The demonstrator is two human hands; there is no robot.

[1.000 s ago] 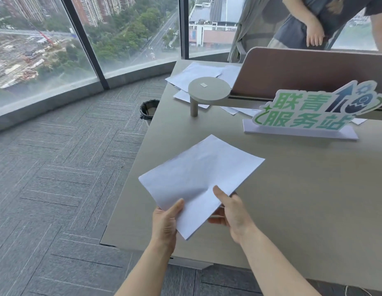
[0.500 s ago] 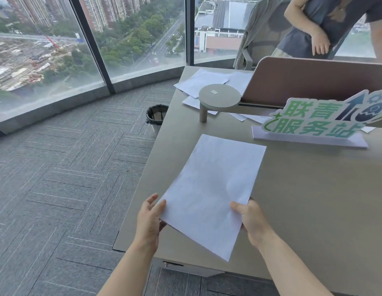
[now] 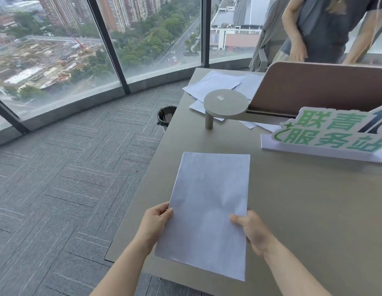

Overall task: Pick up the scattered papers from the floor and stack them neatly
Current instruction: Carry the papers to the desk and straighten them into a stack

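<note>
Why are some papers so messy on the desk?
The loose papers at the far end of the desk lie fanned and overlapping at odd angles, some tucked under the round stand. The sheet in both hands looks straight, slightly wrinkled.

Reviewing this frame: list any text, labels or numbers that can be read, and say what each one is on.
"联青" - upper line of the green-lettered sign standing on the desk.
"服务站" - lower line of the same sign.
Small white sticker on the round stand: too small to read.
Held paper: no visible print.
</note>
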